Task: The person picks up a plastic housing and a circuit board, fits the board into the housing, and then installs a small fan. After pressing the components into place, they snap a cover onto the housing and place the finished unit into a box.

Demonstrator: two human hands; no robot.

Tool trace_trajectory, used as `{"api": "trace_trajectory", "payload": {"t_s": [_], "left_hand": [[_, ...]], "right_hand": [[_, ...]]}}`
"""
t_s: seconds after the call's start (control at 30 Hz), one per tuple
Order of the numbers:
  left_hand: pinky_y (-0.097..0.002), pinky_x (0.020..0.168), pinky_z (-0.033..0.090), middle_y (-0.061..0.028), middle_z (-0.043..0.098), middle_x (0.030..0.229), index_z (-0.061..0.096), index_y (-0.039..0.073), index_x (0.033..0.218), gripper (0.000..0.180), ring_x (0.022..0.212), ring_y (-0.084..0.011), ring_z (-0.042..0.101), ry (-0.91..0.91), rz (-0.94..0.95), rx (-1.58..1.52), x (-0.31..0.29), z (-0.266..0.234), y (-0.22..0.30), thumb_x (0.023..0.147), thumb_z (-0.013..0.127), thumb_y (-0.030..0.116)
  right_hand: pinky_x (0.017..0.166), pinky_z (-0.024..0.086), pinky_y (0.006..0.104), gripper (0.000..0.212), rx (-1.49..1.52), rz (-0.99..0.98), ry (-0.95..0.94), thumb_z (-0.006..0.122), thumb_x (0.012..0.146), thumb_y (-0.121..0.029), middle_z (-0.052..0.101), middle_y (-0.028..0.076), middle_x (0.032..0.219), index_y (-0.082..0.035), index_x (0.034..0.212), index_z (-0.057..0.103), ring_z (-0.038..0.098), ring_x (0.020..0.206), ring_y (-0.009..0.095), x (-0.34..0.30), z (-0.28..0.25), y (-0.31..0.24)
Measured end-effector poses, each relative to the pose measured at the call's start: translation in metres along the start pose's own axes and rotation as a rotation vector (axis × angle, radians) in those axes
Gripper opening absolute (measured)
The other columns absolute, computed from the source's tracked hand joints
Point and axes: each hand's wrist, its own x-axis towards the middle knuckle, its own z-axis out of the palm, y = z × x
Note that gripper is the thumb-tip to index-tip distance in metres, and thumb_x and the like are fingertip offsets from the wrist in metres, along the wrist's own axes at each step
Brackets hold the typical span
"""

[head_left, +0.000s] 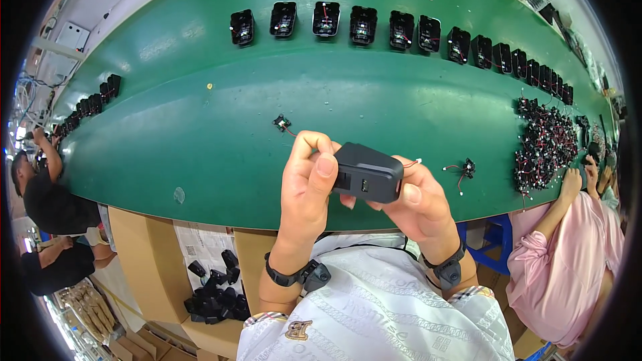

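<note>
Between both hands, above the near edge of the green table, I hold a black plastic housing (370,168) with one end turned toward me. My left hand (309,177) grips its left end between thumb and fingers. Around the right end close the fingers of my right hand (421,197); a small white connector on a thin red wire (414,162) sticks out there. Just beyond my left hand lies a small black part with a red wire (282,122). Another small wired part (468,168) rests to the right of my right hand.
Open black housings (326,19) stand in a row along the far side; more (109,87) line the far left. A pile of wired parts (543,144) covers the right. Below the edge, a cardboard box (150,264) holds black pieces. People sit at both sides, one in pink (558,261).
</note>
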Motion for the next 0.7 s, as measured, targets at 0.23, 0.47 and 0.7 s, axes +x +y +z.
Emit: {"api": "trace_trajectory", "payload": {"t_s": [0.23, 0.47, 0.7], "left_hand": [[-0.0376, 0.095, 0.050, -0.0246, 0.057, 0.121, 0.048, 0.006, 0.117, 0.028, 0.105, -0.0244, 0.060, -0.028, 0.037, 0.011, 0.001, 0.006, 0.007, 0.105, 0.042, 0.031], [-0.0366, 0.101, 0.043, -0.0232, 0.053, 0.128, 0.052, 0.003, 0.115, 0.032, 0.112, -0.0227, 0.054, -0.123, 0.032, -0.045, 0.001, 0.007, -0.002, 0.104, 0.043, 0.032], [-0.0388, 0.099, 0.043, -0.0253, 0.054, 0.124, 0.051, 0.004, 0.113, 0.031, 0.108, -0.0246, 0.054, -0.012, 0.144, -0.068, 0.005, 0.012, -0.016, 0.105, 0.039, 0.031]], "right_hand": [[0.077, 0.053, 0.0306, 0.016, -0.819, -0.464, -0.012, 0.069, 0.087, -0.005, 0.064, 0.012, 0.103, 0.000, 0.101, 0.074, 0.062, 0.087, 0.018, 0.004, 0.023, -0.016], [0.064, 0.048, 0.0308, 0.028, -1.356, -0.677, 0.143, 0.082, 0.065, -0.001, 0.063, 0.004, 0.091, -0.007, 0.091, 0.075, 0.059, 0.072, 0.018, 0.005, 0.038, -0.011], [0.061, 0.042, 0.0322, 0.026, -1.461, -0.826, 0.320, 0.081, 0.059, -0.003, 0.060, 0.001, 0.085, -0.011, 0.082, 0.071, 0.056, 0.069, 0.019, 0.012, 0.040, 0.000]]}}
